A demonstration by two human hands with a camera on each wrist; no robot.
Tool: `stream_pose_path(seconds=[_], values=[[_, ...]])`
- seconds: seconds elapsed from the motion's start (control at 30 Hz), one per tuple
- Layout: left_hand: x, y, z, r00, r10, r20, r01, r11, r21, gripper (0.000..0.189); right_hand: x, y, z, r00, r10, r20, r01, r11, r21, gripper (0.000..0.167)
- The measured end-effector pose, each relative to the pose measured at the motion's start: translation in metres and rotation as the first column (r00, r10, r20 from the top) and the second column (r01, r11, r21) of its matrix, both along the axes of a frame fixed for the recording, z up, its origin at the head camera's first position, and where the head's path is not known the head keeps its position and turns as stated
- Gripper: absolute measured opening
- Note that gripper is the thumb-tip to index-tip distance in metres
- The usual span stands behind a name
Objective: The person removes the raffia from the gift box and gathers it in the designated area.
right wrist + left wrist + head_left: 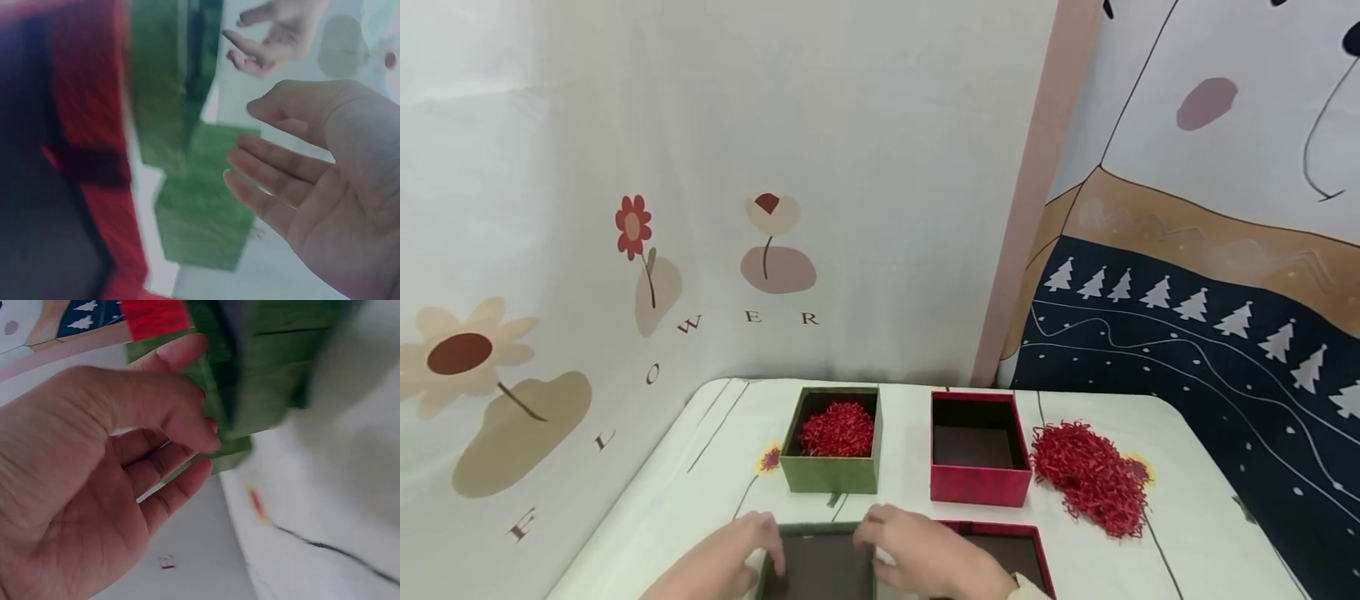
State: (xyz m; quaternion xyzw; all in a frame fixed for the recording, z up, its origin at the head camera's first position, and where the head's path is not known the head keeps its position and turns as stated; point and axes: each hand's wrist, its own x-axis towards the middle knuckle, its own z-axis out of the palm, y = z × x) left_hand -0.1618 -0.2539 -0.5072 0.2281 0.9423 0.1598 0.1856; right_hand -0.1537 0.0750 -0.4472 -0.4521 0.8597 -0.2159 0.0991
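My left hand [726, 557] hovers at the left side of a green box lid [823, 527], whose dark inside faces up. Its fingers [181, 422] bend loosely close to the green side and hold nothing. At the lid's right side is my right hand [928, 552], fingers relaxed, with nothing between fingers and thumb in the right wrist view. Behind the lid stands a green box [830, 475] with red shredded paper [837, 429] in it. A matching red lid [1041, 557], dark inside up, lies to the right, partly hidden by my right hand.
Right of the green box stands a red box [980, 486] with a dark inside. Beside it lies a loose heap of red shredded paper [1093, 479]. The white tablecloth [700, 475] has printed flowers. Printed curtains [895, 208] hang behind the table.
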Motion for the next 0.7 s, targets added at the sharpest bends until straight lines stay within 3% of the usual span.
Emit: stream_pose_path(seconds=[0.03, 0.07, 0.1, 0.17, 0.23, 0.37, 0.47, 0.6, 0.7], values=[[0.006, 0.006, 0.019, 0.997, -0.012, -0.075, 0.016, 0.999, 0.051, 0.04, -0.004, 0.001, 0.005, 0.999, -0.039, -0.023, 0.039, 0.999, -0.008, 0.035], [0.012, 0.008, 0.032, 0.984, -0.029, -0.174, 0.05, 0.992, 0.115, 0.039, -0.009, 0.002, 0.009, 0.996, -0.084, -0.026, 0.084, 0.996, -0.024, 0.039], [0.017, 0.011, 0.045, 0.961, -0.033, -0.275, 0.081, 0.983, 0.166, 0.038, -0.015, 0.002, 0.013, 0.991, -0.126, -0.047, 0.124, 0.991, -0.043, 0.044], [0.013, 0.021, 0.065, 0.93, -0.012, -0.368, 0.073, 0.986, 0.153, 0.03, -0.028, 0.003, 0.019, 0.976, -0.216, -0.025, 0.212, 0.972, -0.098, 0.054], [0.004, 0.029, 0.076, 0.914, 0.04, -0.404, 0.025, 0.988, 0.155, 0.028, -0.043, 0.003, 0.024, 0.96, -0.28, 0.021, 0.28, 0.945, -0.169, 0.059], [-0.024, 0.044, 0.079, 0.905, 0.155, -0.396, -0.083, 0.978, 0.193, 0.026, -0.067, -0.001, 0.025, 0.931, -0.359, 0.061, 0.361, 0.889, -0.282, 0.061], [-0.042, 0.055, 0.077, 0.897, 0.232, -0.377, -0.147, 0.959, 0.241, 0.027, -0.084, -0.006, 0.021, 0.915, -0.398, 0.062, 0.396, 0.864, -0.31, 0.06], [-0.066, 0.069, 0.073, 0.887, 0.284, -0.364, -0.188, 0.942, 0.277, 0.032, -0.1, -0.013, 0.013, 0.898, -0.426, 0.105, 0.438, 0.85, -0.293, 0.059], [-0.083, 0.074, 0.069, 0.894, 0.293, -0.339, -0.206, 0.941, 0.27, 0.037, -0.107, -0.017, 0.007, 0.89, -0.434, 0.138, 0.456, 0.853, -0.256, 0.058]])
